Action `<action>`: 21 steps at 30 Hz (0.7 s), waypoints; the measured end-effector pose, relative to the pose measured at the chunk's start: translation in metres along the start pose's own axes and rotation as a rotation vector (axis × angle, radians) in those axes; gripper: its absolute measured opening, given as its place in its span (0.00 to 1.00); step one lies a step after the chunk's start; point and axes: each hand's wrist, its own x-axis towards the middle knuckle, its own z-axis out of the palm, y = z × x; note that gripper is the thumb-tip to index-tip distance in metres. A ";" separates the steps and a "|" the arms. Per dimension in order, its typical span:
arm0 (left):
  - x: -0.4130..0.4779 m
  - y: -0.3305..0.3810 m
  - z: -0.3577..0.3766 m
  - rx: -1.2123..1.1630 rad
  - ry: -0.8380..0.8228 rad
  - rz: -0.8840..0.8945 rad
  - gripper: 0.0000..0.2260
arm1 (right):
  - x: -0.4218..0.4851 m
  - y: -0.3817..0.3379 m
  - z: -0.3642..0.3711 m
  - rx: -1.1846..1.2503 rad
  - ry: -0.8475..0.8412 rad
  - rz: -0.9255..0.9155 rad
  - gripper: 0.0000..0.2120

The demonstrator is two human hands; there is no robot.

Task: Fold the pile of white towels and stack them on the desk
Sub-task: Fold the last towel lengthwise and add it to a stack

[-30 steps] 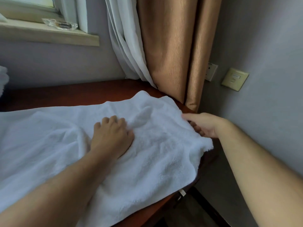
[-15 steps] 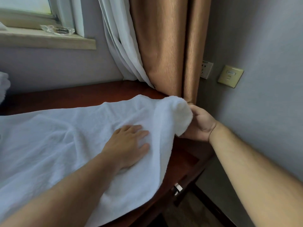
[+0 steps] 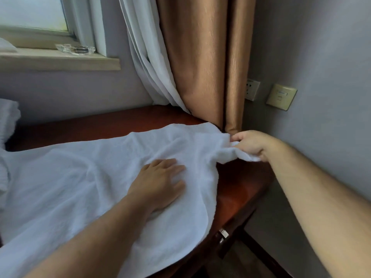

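A large white towel (image 3: 84, 187) lies spread over the dark red wooden desk (image 3: 241, 187), its near edge hanging over the front. My left hand (image 3: 160, 182) presses flat on the towel near its right end, fingers straight. My right hand (image 3: 252, 144) grips the towel's far right corner, bunched in its fingers, and holds it a little above the desk by the curtain. More white towels (image 3: 8, 117) sit at the far left edge.
A tan curtain (image 3: 200, 63) and a white sheer curtain (image 3: 144, 57) hang at the desk's back right corner. The grey wall on the right carries a socket (image 3: 252, 89) and a switch plate (image 3: 281, 96). A glass ashtray (image 3: 75, 49) sits on the windowsill.
My right hand took hold of the towel's right corner, lifted it and pulled it out to the right. My left hand went from curled fingers to lying flat on the towel.
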 end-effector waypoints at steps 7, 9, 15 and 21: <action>0.001 0.000 -0.001 0.021 -0.007 -0.009 0.26 | -0.004 0.025 0.018 -0.824 0.444 0.220 0.15; 0.000 0.001 -0.002 0.025 -0.015 -0.008 0.26 | 0.004 0.013 0.039 -0.640 0.385 0.022 0.16; -0.002 0.000 -0.001 0.030 -0.010 -0.010 0.26 | 0.014 -0.012 0.111 -0.417 0.098 0.011 0.35; 0.014 -0.010 -0.017 -0.259 0.050 -0.045 0.17 | 0.024 -0.010 0.114 -0.421 0.271 0.035 0.30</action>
